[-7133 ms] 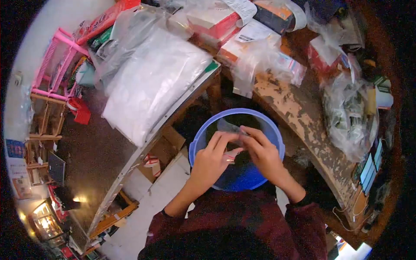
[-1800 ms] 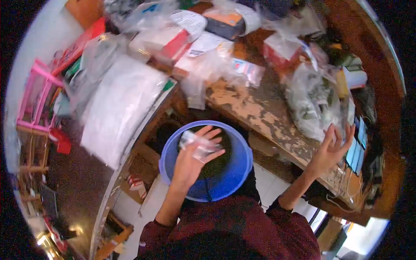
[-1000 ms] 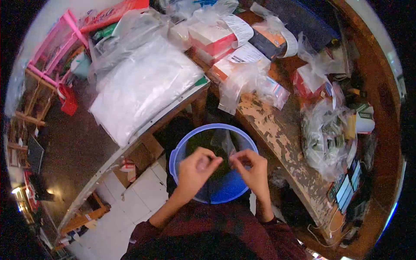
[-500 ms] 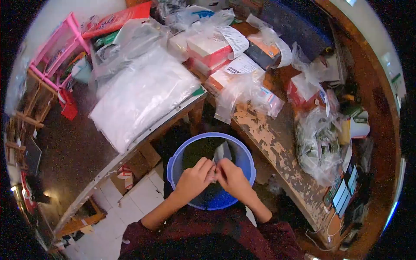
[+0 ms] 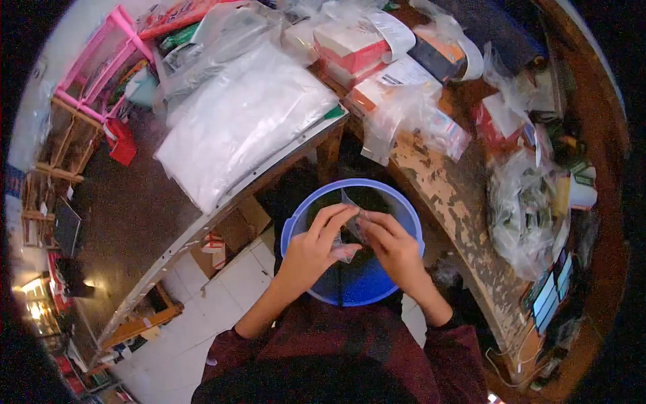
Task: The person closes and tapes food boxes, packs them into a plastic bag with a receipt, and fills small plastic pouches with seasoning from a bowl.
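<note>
Over a blue bucket (image 5: 363,286), both hands meet at a small clear plastic bag (image 5: 347,237). My left hand (image 5: 311,249) pinches the left side of the bag, its fingers bent over the top. At the right side, my right hand (image 5: 397,252) has its fingertips closed on the same plastic near its upper edge. Part of the bag sticks up above the fingers. Dark green material (image 5: 377,202) lies inside the bucket; its details are blurred.
White plastic sheets (image 5: 249,114) lie stacked on the left table (image 5: 128,229). The worn right table (image 5: 444,195) bears wrapped boxes (image 5: 350,47), a clear bag with green contents (image 5: 528,215) and a phone (image 5: 553,293). A pink rack (image 5: 101,67) stands far left.
Since half a second ago, the hands have moved slightly apart and up over the bucket, still at the small bag. The view has shifted, so the tables and bucket appear higher and the bucket farther right.
</note>
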`<state>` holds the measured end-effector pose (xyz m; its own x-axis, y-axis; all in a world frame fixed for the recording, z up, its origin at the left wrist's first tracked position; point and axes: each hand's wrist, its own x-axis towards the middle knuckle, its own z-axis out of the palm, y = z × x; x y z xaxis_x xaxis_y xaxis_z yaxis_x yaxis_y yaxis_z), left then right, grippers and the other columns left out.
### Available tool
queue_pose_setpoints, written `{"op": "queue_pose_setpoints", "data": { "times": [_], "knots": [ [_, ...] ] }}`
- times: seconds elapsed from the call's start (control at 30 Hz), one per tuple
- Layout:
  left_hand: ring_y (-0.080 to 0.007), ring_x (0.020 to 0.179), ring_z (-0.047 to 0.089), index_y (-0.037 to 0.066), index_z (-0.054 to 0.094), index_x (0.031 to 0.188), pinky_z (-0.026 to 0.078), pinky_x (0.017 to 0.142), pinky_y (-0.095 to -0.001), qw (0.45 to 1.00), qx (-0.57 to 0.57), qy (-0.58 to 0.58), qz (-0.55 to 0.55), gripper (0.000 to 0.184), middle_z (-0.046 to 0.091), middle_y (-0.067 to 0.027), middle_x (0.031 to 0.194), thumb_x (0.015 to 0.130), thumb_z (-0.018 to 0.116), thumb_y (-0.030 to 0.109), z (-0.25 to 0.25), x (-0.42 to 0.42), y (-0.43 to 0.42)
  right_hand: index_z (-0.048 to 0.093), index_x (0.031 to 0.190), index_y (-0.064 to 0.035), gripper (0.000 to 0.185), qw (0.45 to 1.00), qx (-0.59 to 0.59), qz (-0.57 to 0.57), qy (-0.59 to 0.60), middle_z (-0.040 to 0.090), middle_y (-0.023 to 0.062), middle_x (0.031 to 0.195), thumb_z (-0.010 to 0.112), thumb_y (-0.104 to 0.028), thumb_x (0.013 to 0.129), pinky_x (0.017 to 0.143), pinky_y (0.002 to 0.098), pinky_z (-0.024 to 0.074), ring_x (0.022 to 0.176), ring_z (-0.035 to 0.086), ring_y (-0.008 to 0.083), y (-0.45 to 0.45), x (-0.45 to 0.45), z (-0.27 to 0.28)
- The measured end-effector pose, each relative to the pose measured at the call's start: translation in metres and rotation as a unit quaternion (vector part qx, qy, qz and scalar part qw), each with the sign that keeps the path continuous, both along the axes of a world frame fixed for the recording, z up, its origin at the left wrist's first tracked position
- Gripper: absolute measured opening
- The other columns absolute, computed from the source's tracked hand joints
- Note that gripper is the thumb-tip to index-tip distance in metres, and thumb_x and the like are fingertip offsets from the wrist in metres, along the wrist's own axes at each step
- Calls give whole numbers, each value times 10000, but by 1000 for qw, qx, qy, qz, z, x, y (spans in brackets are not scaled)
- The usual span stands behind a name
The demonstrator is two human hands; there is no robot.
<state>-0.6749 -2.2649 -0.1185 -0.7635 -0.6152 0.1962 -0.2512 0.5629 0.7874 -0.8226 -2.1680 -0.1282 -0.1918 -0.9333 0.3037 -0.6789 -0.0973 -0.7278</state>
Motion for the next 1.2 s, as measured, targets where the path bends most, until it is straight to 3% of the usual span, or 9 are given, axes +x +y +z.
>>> {"op": "queue_pose_setpoints", "data": {
  "times": [0.07,0.23,0.5,0.63,0.7,0.73,0.9,1.07,1.2],
  "knots": [
    [-264,1040,545,87,499,1177,492,807,-341,999,-41,14,-29,561,526,-73,1151,675,730,181,-1,1,-3,573,1036,-18,275,1000,2,0,-16,566,142,1069,615,13,766,748,334,496,954,581,296,-1,-1,3],
    [-267,950,584,109,437,1260,521,695,-316,995,-85,-19,-52,681,464,-42,1257,644,717,181,-8,5,-5,502,1142,-46,404,996,80,23,-29,480,156,1040,644,-73,765,770,380,474,917,554,328,-3,-2,15],
    [-283,975,569,88,462,1211,505,727,-334,998,-55,13,-2,673,496,-82,1174,610,762,141,-25,14,-17,500,978,-25,219,988,92,35,-119,472,165,973,608,-82,796,730,399,456,892,535,350,-12,-6,-9],
    [-154,838,580,74,499,1173,466,637,-245,991,-5,123,48,550,532,-53,1143,669,715,116,-42,29,-35,492,978,-17,210,976,187,110,12,489,181,1007,573,-83,796,785,409,456,944,528,366,3,10,-50],
    [-41,678,496,56,490,1195,395,549,-175,943,278,169,68,547,543,-28,1145,692,698,110,-38,36,-35,497,1001,-16,234,933,188,295,86,491,181,1012,560,-100,792,822,422,454,949,526,370,18,24,-80],
    [12,615,403,31,478,1217,324,517,-138,943,270,186,59,561,542,-24,1154,729,688,210,-37,37,-37,510,1012,-11,234,938,166,288,101,494,180,1021,540,-109,802,796,411,473,946,533,370,20,25,-85],
    [12,615,420,13,483,1213,316,494,-138,928,300,192,111,641,531,-33,1159,754,634,434,-39,41,-38,472,1000,-22,290,980,121,158,-3,471,172,968,599,-63,742,738,401,493,869,541,364,-10,-11,-58],
    [17,491,385,2,401,1267,234,357,-140,911,326,207,143,845,485,-75,1239,690,675,554,-34,40,-34,490,944,1,265,973,87,41,208,481,176,999,579,9,695,805,391,459,953,518,342,-12,-13,-69],
    [16,490,385,-1,386,1278,236,356,-139,924,282,225,128,887,473,-90,1253,669,690,568,-49,45,-36,509,989,14,313,958,181,148,166,471,200,1038,553,15,680,842,397,454,991,504,361,15,22,-99]
  ]
}}
